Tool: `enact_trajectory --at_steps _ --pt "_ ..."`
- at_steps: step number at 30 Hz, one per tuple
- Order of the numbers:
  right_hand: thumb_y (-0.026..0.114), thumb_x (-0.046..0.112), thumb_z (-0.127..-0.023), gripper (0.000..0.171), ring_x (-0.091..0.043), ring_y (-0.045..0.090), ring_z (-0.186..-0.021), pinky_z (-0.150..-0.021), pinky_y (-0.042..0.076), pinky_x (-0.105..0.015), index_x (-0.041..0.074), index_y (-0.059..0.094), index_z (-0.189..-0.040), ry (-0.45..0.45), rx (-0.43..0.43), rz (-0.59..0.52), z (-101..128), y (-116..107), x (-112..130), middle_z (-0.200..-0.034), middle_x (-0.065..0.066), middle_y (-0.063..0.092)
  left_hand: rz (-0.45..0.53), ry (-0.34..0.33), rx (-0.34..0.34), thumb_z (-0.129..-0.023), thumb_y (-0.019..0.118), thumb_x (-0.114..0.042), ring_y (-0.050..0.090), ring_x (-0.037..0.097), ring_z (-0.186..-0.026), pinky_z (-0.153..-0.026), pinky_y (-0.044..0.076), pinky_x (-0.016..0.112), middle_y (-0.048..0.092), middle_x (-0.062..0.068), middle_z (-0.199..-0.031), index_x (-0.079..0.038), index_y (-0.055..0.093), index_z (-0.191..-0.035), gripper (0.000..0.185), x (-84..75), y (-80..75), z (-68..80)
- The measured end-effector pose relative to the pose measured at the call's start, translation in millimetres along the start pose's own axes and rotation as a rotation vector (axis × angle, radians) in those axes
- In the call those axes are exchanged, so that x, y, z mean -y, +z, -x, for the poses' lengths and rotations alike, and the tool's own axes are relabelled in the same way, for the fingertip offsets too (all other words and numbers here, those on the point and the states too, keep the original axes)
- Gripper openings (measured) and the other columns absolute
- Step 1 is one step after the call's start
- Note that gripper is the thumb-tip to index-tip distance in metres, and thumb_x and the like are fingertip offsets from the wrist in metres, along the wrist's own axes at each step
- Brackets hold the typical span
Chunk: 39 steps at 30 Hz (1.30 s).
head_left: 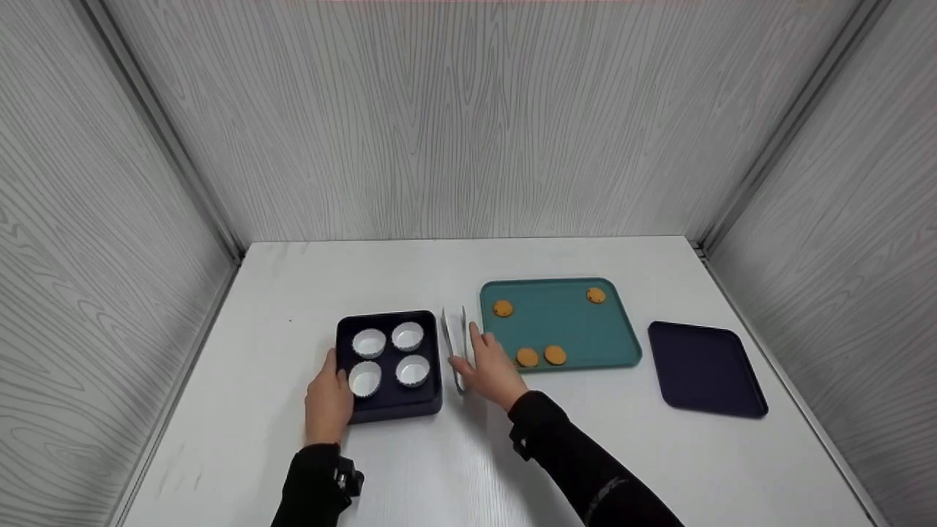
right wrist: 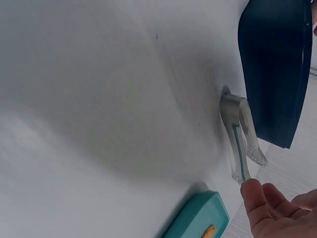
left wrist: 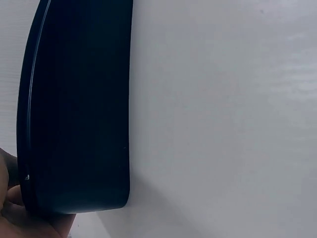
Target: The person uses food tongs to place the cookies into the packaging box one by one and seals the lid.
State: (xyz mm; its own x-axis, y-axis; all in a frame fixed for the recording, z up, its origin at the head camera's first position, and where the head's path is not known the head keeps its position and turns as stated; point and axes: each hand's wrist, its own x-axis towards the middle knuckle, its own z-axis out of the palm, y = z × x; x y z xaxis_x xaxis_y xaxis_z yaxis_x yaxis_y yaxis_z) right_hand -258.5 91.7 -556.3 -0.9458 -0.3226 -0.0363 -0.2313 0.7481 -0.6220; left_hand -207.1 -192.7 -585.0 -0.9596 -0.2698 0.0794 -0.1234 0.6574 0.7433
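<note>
We hold the dark tray (head_left: 389, 401) with our left hand (head_left: 327, 402); our right hand (head_left: 489, 368), fingers spread, touches the tongs (head_left: 454, 344).

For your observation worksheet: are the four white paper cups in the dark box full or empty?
Empty. In the head view all four paper cups in the dark box show bare white bottoms; the cookies lie on the teal tray.

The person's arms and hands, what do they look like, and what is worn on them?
Both hands are bare, with no gloves or rings to be seen. The left hand comes out of a black long sleeve, with a small dark device strapped at the wrist. The right hand wears a matching black sleeve that bears a faint grey marking along the forearm.
</note>
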Motion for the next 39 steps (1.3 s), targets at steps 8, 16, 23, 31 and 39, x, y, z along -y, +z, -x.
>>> enact_trajectory --at_steps 8,16,23,31,39 --pt "0.062 0.034 -0.103 0.072 -0.044 0.059 -0.114 -0.096 0.050 -0.050 -0.010 0.035 -0.153 -0.020 -0.123 0.131 -6.3 24.4 2.6 -0.133 -0.030 0.052 -0.034 0.069 -0.100 -0.103 0.043 0.005 0.061 0.052 -0.113 -0.096 0.049 0.058 0.057 0.039 -0.131 0.012 0.042 -0.148 0.046 2.4 5.1 4.4" --pt "0.070 0.034 -0.098 0.068 -0.039 0.065 -0.095 -0.078 0.056 -0.049 -0.011 0.048 -0.143 0.020 -0.207 0.253 -11.1 42.8 -0.8 -0.116 -0.024 0.058 -0.059 0.061 -0.127 -0.102 0.044 0.003 0.066 0.053 -0.099 -0.083 0.052 0.061 0.064 0.037 -0.119 0.007 0.047 -0.145 0.043 -2.5 9.7 8.0" --pt "0.074 0.038 -0.094 0.067 -0.035 0.065 -0.093 -0.073 0.057 -0.045 -0.006 0.052 -0.140 0.068 -0.230 0.347 -11.4 47.4 -2.1 -0.113 -0.018 0.060 -0.090 0.026 -0.117 -0.103 0.046 0.001 0.066 0.054 -0.100 -0.083 0.051 0.063 0.064 0.036 -0.122 0.005 0.046 -0.147 0.045 -5.4 14.2 7.8" --pt "0.072 0.010 -0.093 0.052 -0.037 0.067 -0.083 -0.065 0.057 -0.047 -0.006 0.052 -0.139 0.054 -0.300 0.383 -11.6 49.4 -6.6 -0.114 -0.021 0.063 -0.086 0.009 -0.101 -0.102 0.045 0.001 0.065 0.053 -0.105 -0.088 0.051 0.062 0.061 0.035 -0.129 0.006 0.044 -0.149 0.047 -7.0 14.1 6.3" --pt "0.070 0.012 -0.091 0.028 -0.032 0.064 -0.067 -0.056 0.054 -0.046 -0.003 0.060 -0.112 0.127 -0.267 0.268 -11.5 48.2 -4.5 -0.099 -0.015 0.055 -0.094 -0.002 -0.111 -0.101 0.044 0.002 0.065 0.054 -0.102 -0.084 0.051 0.063 0.062 0.036 -0.125 0.005 0.044 -0.149 0.048 -4.5 11.6 5.8"
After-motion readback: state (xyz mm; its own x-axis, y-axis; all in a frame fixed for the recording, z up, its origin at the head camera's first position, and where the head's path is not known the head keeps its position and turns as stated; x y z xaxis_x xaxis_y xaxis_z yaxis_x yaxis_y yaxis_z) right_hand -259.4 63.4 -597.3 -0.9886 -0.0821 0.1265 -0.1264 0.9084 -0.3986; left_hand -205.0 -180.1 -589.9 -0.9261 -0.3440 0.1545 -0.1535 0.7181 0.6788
